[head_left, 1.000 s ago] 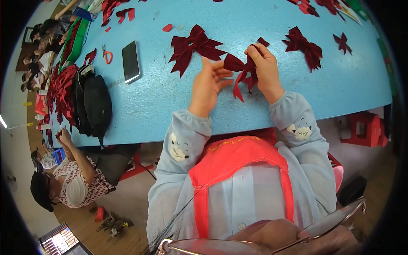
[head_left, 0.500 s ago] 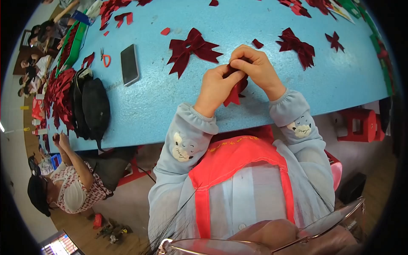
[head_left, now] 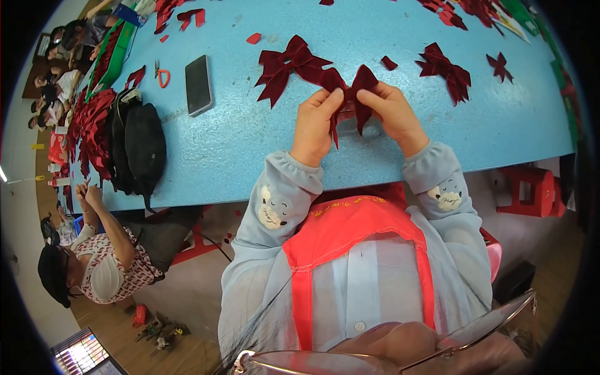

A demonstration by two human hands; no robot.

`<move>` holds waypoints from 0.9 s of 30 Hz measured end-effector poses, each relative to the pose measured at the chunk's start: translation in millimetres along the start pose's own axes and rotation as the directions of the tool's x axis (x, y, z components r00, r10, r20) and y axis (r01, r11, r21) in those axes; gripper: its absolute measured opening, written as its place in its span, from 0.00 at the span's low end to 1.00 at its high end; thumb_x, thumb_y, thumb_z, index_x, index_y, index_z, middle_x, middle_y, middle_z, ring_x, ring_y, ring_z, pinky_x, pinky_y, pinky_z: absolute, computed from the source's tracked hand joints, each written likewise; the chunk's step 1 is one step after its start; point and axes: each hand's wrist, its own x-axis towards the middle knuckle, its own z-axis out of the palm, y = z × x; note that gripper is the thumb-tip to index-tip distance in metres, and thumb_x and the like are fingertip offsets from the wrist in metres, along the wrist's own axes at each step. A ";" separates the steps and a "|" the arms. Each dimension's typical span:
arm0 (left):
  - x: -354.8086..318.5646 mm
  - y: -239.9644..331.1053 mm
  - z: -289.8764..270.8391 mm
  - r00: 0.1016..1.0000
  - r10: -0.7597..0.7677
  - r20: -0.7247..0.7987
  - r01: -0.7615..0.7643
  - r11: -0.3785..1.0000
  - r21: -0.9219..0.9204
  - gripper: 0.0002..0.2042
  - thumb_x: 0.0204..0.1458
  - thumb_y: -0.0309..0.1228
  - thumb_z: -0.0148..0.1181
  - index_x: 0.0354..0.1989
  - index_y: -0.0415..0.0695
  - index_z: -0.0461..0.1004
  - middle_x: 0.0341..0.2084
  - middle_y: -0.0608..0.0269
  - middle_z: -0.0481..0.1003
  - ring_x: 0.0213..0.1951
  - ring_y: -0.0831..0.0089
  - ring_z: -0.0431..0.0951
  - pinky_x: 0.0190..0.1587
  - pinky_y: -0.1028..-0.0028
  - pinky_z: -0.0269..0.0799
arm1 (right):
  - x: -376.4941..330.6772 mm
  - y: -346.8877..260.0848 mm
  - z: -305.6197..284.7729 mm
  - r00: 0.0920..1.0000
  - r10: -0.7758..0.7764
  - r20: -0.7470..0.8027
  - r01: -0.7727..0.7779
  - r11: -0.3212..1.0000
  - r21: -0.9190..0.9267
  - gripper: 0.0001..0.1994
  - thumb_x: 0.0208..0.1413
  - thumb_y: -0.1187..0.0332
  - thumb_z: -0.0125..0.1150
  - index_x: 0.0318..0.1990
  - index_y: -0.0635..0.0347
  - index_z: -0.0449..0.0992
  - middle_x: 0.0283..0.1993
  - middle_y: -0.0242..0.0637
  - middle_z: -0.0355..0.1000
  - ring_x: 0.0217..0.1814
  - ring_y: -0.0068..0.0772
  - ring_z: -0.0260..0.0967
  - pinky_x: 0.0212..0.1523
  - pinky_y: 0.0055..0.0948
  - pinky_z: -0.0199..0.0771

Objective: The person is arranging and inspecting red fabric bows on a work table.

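A dark red velvet bow (head_left: 364,79) is held up just above the table's near part. Pinched between thumb and fingers, its left side is in my left hand (head_left: 314,127). My right hand (head_left: 400,117) grips the other side the same way. Both upper loops stand up past my thumbs, and pointed tails hang between the hands. Right behind my left hand lies another velvet bow (head_left: 291,67). To the right of my hands are a further bow (head_left: 445,72) and a small star-shaped red piece (head_left: 500,67).
On the blue table (head_left: 244,156) are a phone (head_left: 199,86), orange-handled scissors (head_left: 163,77) and a black bag (head_left: 142,147). Red ribbon pieces (head_left: 90,134) are heaped beyond the bag. A co-worker (head_left: 103,256) sits at the left; a red stool (head_left: 531,190) stands at the right.
My hands have moved apart from a close pinch. The bow, mostly covered by my fingers before, now shows spread loops above the thumbs.
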 end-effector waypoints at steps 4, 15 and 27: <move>-14.8 18.5 -11.4 1.000 -0.025 -0.012 0.024 0.999 -0.029 0.08 0.54 0.31 0.53 0.37 0.39 0.70 0.32 0.61 0.75 0.29 0.73 0.76 0.32 0.75 0.73 | -5.3 11.9 21.6 0.996 -0.087 0.011 0.086 0.996 0.017 0.12 0.54 0.69 0.56 0.46 0.60 0.72 0.39 0.27 0.71 0.38 0.17 0.67 0.40 0.19 0.67; -28.3 20.5 -33.3 0.975 0.119 -0.189 -0.110 0.992 0.057 0.08 0.57 0.34 0.47 0.36 0.43 0.64 0.27 0.65 0.72 0.23 0.78 0.72 0.19 0.80 0.67 | -3.6 24.6 72.9 0.974 -0.201 -0.101 0.208 0.976 0.060 0.09 0.57 0.67 0.52 0.41 0.61 0.73 0.35 0.26 0.71 0.33 0.13 0.65 0.32 0.16 0.65; -5.2 -5.1 -32.9 0.974 0.167 -0.152 -0.167 0.986 0.015 0.08 0.58 0.35 0.44 0.33 0.44 0.64 0.20 0.67 0.68 0.15 0.80 0.66 0.15 0.81 0.60 | 18.2 28.8 50.2 0.950 -0.221 -0.221 0.247 0.964 0.097 0.06 0.56 0.70 0.51 0.36 0.60 0.73 0.29 0.24 0.69 0.27 0.12 0.61 0.28 0.16 0.62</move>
